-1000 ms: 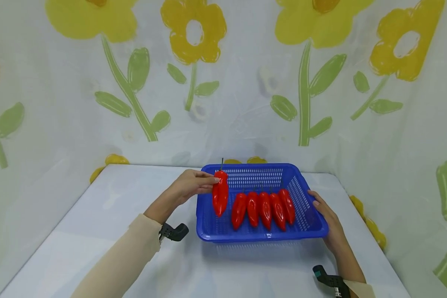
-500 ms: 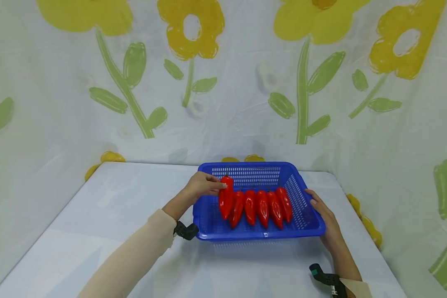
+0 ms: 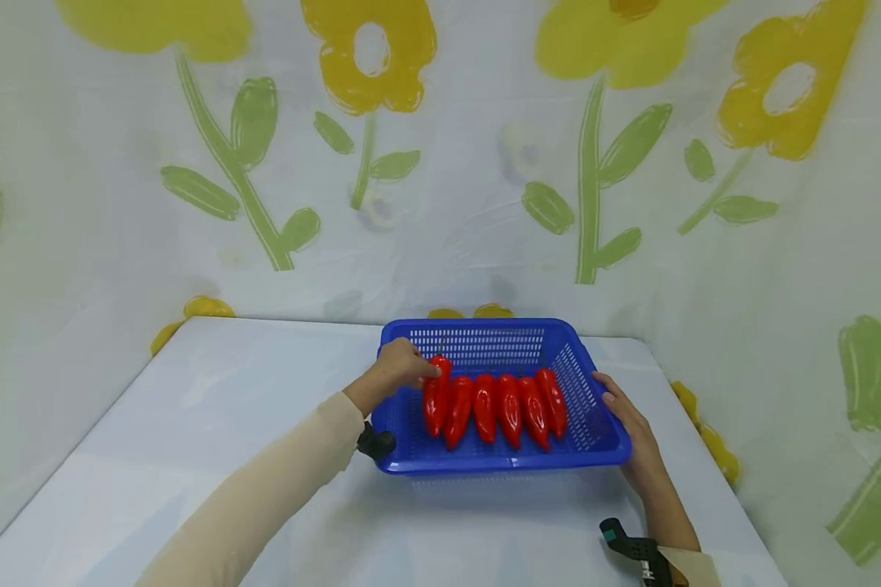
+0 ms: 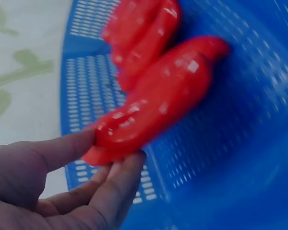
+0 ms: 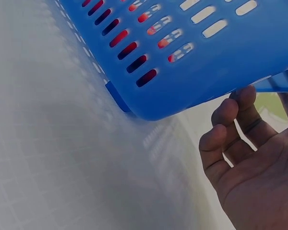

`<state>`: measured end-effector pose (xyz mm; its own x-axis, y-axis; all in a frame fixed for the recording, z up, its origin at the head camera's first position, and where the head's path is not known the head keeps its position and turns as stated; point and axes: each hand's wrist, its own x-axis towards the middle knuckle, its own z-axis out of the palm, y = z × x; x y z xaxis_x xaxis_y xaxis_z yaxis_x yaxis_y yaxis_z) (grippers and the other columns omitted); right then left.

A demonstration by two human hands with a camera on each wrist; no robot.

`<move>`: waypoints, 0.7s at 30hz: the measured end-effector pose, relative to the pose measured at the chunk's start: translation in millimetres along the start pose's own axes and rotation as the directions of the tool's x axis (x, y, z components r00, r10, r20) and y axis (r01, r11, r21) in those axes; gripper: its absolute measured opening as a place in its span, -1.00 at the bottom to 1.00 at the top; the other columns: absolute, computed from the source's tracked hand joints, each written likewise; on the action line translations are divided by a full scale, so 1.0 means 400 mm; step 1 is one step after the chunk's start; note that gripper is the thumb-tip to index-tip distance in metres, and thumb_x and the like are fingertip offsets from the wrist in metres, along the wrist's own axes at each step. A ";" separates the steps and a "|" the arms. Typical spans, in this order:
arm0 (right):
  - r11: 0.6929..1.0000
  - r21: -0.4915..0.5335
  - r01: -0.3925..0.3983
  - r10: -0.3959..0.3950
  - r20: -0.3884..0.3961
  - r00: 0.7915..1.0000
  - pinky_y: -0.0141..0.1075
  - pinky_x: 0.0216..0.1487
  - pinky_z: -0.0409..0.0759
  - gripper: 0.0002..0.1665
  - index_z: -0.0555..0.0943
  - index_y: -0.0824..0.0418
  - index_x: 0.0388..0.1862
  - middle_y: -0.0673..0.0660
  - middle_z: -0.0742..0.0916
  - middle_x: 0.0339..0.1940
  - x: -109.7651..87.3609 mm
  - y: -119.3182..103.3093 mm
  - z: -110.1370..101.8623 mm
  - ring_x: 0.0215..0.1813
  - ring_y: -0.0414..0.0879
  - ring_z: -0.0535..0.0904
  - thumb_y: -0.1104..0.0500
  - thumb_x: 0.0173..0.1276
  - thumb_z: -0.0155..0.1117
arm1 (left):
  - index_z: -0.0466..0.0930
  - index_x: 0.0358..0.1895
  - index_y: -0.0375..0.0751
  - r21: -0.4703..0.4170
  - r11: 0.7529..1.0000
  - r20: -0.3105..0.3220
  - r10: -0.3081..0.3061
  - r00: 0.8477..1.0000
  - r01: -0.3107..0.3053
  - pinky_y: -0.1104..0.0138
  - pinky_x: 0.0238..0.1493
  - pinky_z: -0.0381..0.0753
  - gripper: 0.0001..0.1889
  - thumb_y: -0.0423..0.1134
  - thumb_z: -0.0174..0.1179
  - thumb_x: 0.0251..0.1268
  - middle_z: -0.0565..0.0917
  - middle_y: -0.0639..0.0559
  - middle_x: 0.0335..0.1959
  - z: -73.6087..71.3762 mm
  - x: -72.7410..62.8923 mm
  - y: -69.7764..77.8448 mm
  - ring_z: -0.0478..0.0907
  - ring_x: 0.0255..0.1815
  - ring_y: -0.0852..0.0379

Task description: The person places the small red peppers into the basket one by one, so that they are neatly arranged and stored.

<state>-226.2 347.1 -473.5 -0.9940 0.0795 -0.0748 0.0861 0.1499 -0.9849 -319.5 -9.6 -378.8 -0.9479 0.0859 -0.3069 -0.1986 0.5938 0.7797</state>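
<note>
My left hand (image 3: 398, 367) pinches a glossy red pepper (image 3: 436, 403) near its stem end, between thumb and fingertips. This pepper is at the left of a row of several similar red peppers (image 3: 509, 408) inside a blue plastic basket (image 3: 506, 465). In the left wrist view the held pepper (image 4: 158, 98) slants across the slotted basket wall, somewhat blurred. Whether it touches the basket floor I cannot tell. On the basket's right side, my right hand (image 3: 640, 444) holds the rim. The right wrist view shows its fingers (image 5: 225, 112) curled up under that rim.
The basket is towards the back of a white table (image 3: 213, 424). Behind it hangs a pale sheet (image 3: 455, 187) printed with yellow flowers and green leaves. A black wrist-worn device (image 3: 635, 546) sits on the right forearm.
My left hand has brought its pepper down into the basket, against the left end of the row. The right hand has stayed at the rim. The whole head view has shifted slightly.
</note>
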 end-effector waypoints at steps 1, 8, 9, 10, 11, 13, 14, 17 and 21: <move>1.000 0.002 0.001 -0.001 0.001 1.000 0.23 0.36 0.26 -0.29 0.12 -0.27 0.61 0.12 0.07 0.65 0.002 0.003 0.005 0.56 0.30 0.03 -0.31 0.55 -0.11 | 0.60 -0.11 -0.49 0.009 1.000 -0.003 -0.007 1.000 0.007 0.14 -0.07 0.72 -0.69 -0.34 0.42 0.18 0.68 -0.23 -0.25 -0.002 -0.002 -0.002 0.73 -0.21 -0.13; 1.000 0.018 0.010 -0.010 -0.002 1.000 0.21 0.35 0.28 -0.29 0.13 -0.23 0.61 0.13 0.08 0.65 0.002 0.008 0.012 0.56 0.29 0.04 -0.29 0.56 -0.10 | 0.48 0.06 -0.58 0.019 0.997 0.001 -0.074 0.997 0.074 0.09 -0.14 0.73 -0.53 -0.45 0.42 0.11 0.64 -0.28 -0.22 0.038 0.022 -0.018 0.72 -0.24 -0.17; 1.000 0.016 0.006 -0.006 0.000 1.000 0.22 0.34 0.27 -0.30 0.12 -0.23 0.62 0.13 0.06 0.65 0.000 0.008 0.010 0.56 0.30 0.03 -0.28 0.56 -0.11 | 0.47 0.08 -0.58 0.017 0.996 0.008 -0.093 0.996 0.093 0.09 -0.13 0.73 -0.52 -0.45 0.41 0.12 0.63 -0.28 -0.22 0.046 0.024 -0.020 0.72 -0.24 -0.16; 1.000 0.014 0.005 -0.005 0.002 1.000 0.22 0.34 0.28 -0.29 0.11 -0.22 0.62 0.14 0.06 0.65 -0.002 0.009 0.010 0.56 0.31 0.03 -0.28 0.57 -0.12 | 0.46 0.08 -0.58 0.009 0.994 0.017 -0.109 0.994 0.109 0.10 -0.14 0.73 -0.52 -0.46 0.41 0.12 0.62 -0.28 -0.24 0.052 0.026 -0.023 0.72 -0.25 -0.16; 1.000 0.011 0.002 -0.002 0.004 1.000 0.22 0.34 0.27 -0.29 0.11 -0.22 0.62 0.15 0.05 0.66 -0.004 0.009 0.009 0.56 0.32 0.02 -0.28 0.57 -0.12 | 0.46 0.08 -0.58 -0.001 0.993 0.022 -0.121 0.992 0.121 0.10 -0.15 0.73 -0.53 -0.47 0.41 0.13 0.62 -0.28 -0.25 0.058 0.028 -0.026 0.72 -0.26 -0.16; 1.000 0.004 -0.005 0.005 0.004 1.000 0.21 0.33 0.29 -0.29 0.10 -0.22 0.62 0.15 0.05 0.66 -0.008 0.010 0.010 0.56 0.32 0.03 -0.28 0.57 -0.13 | 0.45 0.10 -0.57 -0.017 0.989 0.028 -0.144 0.989 0.144 0.10 -0.14 0.73 -0.52 -0.46 0.41 0.14 0.62 -0.28 -0.24 0.063 0.031 -0.028 0.72 -0.24 -0.17; 1.000 -0.001 -0.006 0.006 0.005 1.000 0.20 0.33 0.30 -0.29 0.10 -0.22 0.62 0.14 0.05 0.66 -0.010 0.009 0.009 0.56 0.32 0.04 -0.28 0.57 -0.14 | 0.45 0.11 -0.57 -0.021 0.989 0.027 -0.148 0.989 0.149 0.10 -0.14 0.73 -0.51 -0.46 0.41 0.15 0.62 -0.29 -0.24 0.065 0.032 -0.029 0.71 -0.23 -0.17; 1.000 -0.009 0.002 -0.002 -0.003 1.000 0.19 0.32 0.31 -0.30 0.12 -0.23 0.62 0.13 0.07 0.65 -0.010 0.003 0.009 0.55 0.30 0.07 -0.29 0.57 -0.13 | 0.44 0.13 -0.56 -0.038 0.986 0.029 -0.159 0.987 0.160 0.09 -0.13 0.73 -0.51 -0.45 0.40 0.17 0.62 -0.30 -0.20 0.064 0.034 -0.026 0.71 -0.19 -0.18; 1.000 -0.014 0.015 -0.015 -0.004 1.000 0.20 0.33 0.31 -0.30 0.13 -0.22 0.61 0.14 0.08 0.65 -0.005 -0.008 0.006 0.56 0.30 0.06 -0.28 0.56 -0.12 | 0.47 0.12 -0.55 0.005 0.989 0.022 -0.149 0.989 0.149 0.10 -0.11 0.73 -0.55 -0.46 0.37 0.21 0.61 -0.28 -0.22 0.057 0.029 -0.016 0.69 -0.21 -0.16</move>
<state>-224.8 344.0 -470.5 -0.9949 0.0815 -0.0595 0.0723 0.1645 -0.9837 -323.3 5.9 -399.9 -0.9022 0.0139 -0.4311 -0.3360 0.6040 0.7227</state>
